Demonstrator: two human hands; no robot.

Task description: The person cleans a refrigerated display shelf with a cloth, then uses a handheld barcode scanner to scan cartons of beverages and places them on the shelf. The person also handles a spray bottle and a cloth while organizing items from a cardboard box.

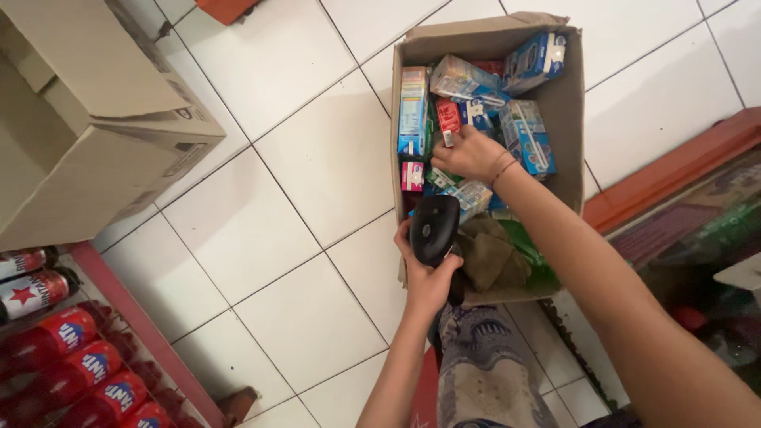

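My right hand (pixel 469 153) reaches into an open cardboard box (pixel 567 95) on the floor and grips a small red and white pack (pixel 447 119) among several blue, green and red cartons. My left hand (pixel 426 273) holds a black handheld scanner (pixel 434 228) over the box's near end. A brown cloth (pixel 487 255) lies in the near corner of the box, beside the scanner.
White floor tiles (pixel 301 182) spread left of the box. A large cardboard box (pixel 87 119) with open flaps sits at upper left. Red soda bottles (pixel 75 368) lie on a red-edged shelf at lower left. A red ledge (pixel 674 170) runs at right. My patterned trouser leg (pixel 483 368) is below.
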